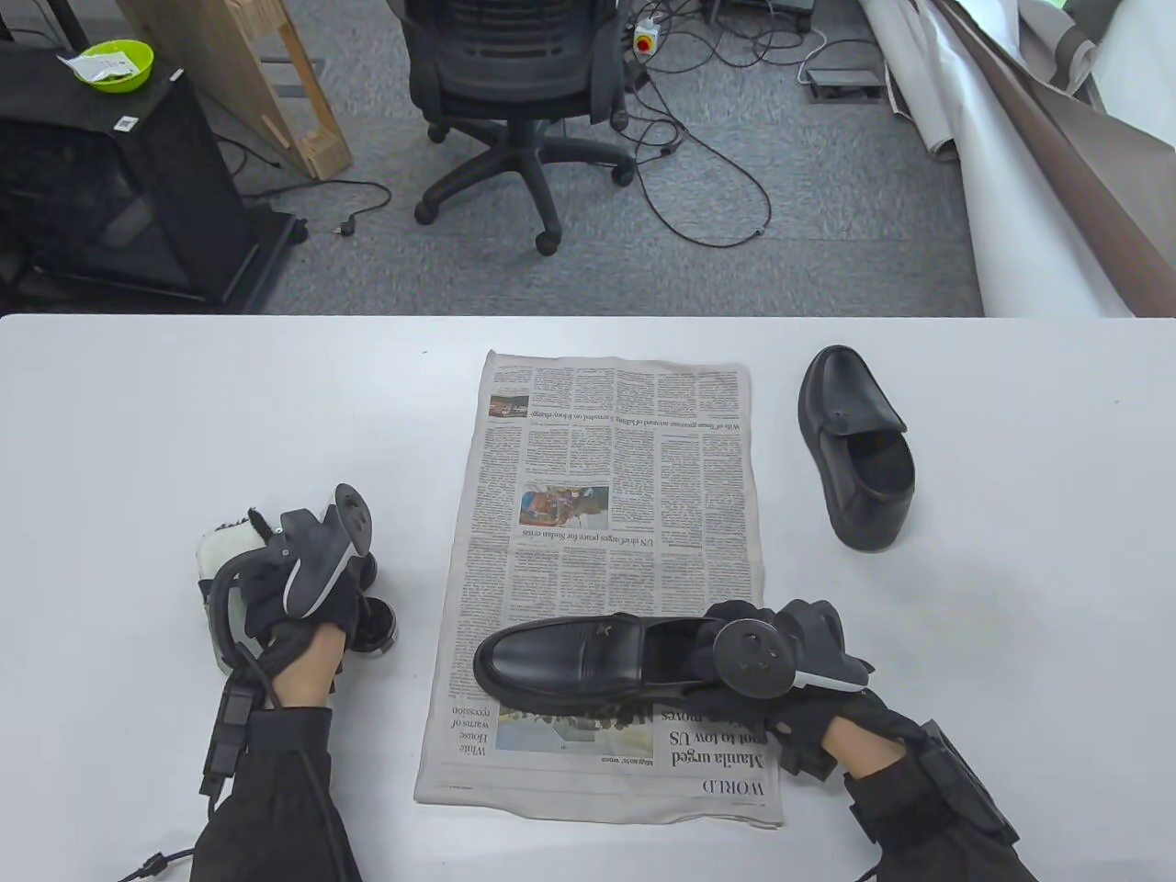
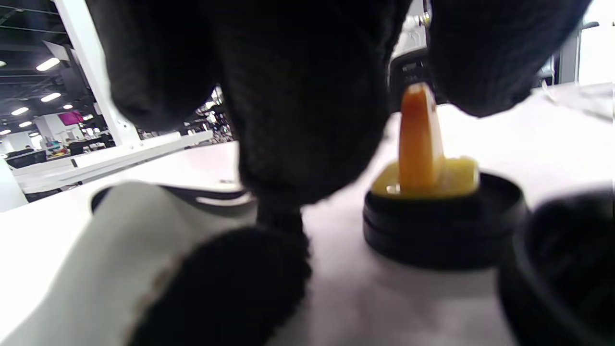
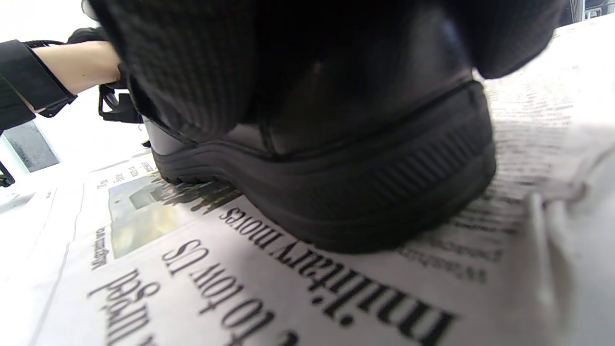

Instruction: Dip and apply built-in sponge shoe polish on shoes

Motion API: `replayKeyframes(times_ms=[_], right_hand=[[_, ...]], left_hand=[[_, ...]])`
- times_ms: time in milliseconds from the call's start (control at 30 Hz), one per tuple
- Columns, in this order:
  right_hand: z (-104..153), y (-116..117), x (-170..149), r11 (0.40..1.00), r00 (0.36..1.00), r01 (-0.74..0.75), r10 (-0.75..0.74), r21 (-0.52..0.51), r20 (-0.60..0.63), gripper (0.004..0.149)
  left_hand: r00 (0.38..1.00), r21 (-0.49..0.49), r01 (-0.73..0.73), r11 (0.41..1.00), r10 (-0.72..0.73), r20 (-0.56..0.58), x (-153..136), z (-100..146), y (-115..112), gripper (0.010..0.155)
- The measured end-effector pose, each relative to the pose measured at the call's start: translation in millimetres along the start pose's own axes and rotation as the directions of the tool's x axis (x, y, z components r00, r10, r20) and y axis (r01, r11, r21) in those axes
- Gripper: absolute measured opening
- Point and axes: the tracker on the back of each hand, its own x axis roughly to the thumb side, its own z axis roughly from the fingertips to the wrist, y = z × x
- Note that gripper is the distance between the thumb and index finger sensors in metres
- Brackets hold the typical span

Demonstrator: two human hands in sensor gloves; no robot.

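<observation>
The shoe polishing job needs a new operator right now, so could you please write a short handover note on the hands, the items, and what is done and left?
Right hand: grips the heel of the near shoe, which lies on the newspaper.
Left hand: over the polish tin at the table's left. The left wrist view shows the tin open, the orange-handled sponge standing in it and fingers around the handle without clearly gripping it. A black lid-like piece lies beside the tin.
Second shoe: on the bare table, right of the newspaper.
Done: tin opened, first shoe placed and steadied.
Left: lift the sponge, polish both shoes.
</observation>
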Motion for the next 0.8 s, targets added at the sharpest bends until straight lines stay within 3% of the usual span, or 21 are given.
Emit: replayKeyframes(times_ms=[200,400,567,800], right_hand=[[1.8,0.1,2.7,0.999,1.0,-0.025,0.026,-0.024,0.014,0.04],[5.4,-0.8,2.5,0.995,0.998,-0.007,0.013,-0.097,0.056,0.039],[18.4,-18.6,2.8,0.97,0.997,0.036,-0.017,-0.24,0.079,0.039],[45.3,-55.0,-3.8,0.9,1.0,0.022,-0.018,-0.435,0.015,0.039]], left_hand=[[0.979,0.049,-0.192,0.98,0.188,0.074,-9.4,21.3,27.2,0.065],[0.965,0.118,-0.231,0.966,0.212,0.157,-0.2,48.8,50.9,0.072],[0.927,0.128,-0.318,0.939,0.279,0.25,4.9,68.9,65.7,0.073],[0.884,0.131,-0.374,0.918,0.311,0.348,12.9,98.2,77.3,0.074]])
